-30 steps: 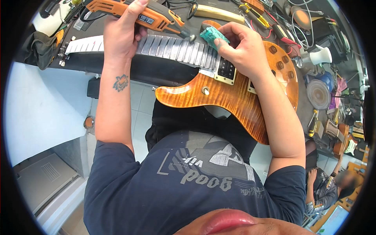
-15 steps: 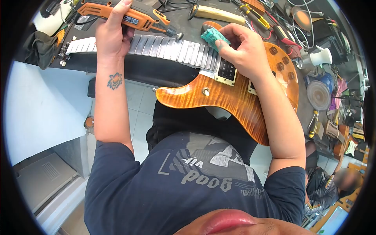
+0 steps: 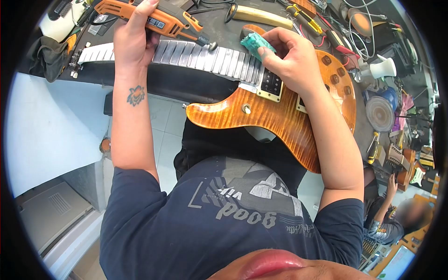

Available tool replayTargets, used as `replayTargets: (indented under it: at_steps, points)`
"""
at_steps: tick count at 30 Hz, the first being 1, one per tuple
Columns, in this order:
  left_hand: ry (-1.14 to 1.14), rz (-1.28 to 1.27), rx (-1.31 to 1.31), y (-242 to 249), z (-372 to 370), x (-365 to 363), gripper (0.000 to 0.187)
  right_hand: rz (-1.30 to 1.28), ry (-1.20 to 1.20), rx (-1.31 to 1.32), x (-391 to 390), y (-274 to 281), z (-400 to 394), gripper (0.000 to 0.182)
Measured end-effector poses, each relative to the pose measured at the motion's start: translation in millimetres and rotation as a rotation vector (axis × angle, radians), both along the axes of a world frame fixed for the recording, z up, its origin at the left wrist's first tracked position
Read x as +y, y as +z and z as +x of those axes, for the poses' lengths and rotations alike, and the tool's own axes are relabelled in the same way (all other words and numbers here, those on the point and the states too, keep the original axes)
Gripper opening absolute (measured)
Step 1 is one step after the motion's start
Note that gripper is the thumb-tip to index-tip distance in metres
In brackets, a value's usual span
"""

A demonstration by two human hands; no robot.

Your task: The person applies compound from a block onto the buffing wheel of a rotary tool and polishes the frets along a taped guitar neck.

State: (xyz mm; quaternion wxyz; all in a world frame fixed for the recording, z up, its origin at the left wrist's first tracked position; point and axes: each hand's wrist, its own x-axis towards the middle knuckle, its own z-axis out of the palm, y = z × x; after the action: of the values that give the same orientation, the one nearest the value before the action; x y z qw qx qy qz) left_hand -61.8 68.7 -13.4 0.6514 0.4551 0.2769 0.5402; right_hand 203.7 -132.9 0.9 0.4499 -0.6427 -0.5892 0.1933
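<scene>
My left hand (image 3: 135, 42) is wrapped round an orange and black rotary tool (image 3: 163, 24), whose small round tip (image 3: 213, 46) is over the fretboard. Silvery tape strips cover the guitar neck (image 3: 186, 56) between the frets. The amber flamed guitar body (image 3: 252, 109) lies to the right, its lower edge over my lap. In my right hand (image 3: 291, 58) a crumpled turquoise block (image 3: 256, 45) is pinched, held above the body end of the neck, near the black pickup (image 3: 270, 83). The tool tip and the block do not touch each other.
Behind the guitar lie a wooden-handled tool (image 3: 261, 17), yellow-black pliers (image 3: 305, 19) and red cables. A dark cloth (image 3: 52, 58) is beside the headstock. On the right are a white cup (image 3: 383, 68), a screwdriver (image 3: 374, 147) and a seated person (image 3: 389, 224).
The rotary tool has shifted very slightly, and its tip still stays over the neck. My right hand is nearly unmoved. The other person has raised an arm toward the bench.
</scene>
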Motion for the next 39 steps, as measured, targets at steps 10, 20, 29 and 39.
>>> replayTargets:
  at_steps: [10,20,29,39]
  points:
    - [0.062,0.082,0.142,17,5,-17,0.029,-0.010,0.005,0.013,0,0,0,0.031]
    - [0.005,0.088,0.083,9,-2,-4,0.026,-0.021,-0.005,-0.020,-1,1,2,0.031]
    - [0.073,0.090,0.032,18,11,-18,0.028,-0.014,0.005,0.023,-2,-1,0,0.030]
    - [0.032,0.168,0.097,17,2,-19,0.028,-0.018,0.007,0.037,-1,0,-1,0.030]
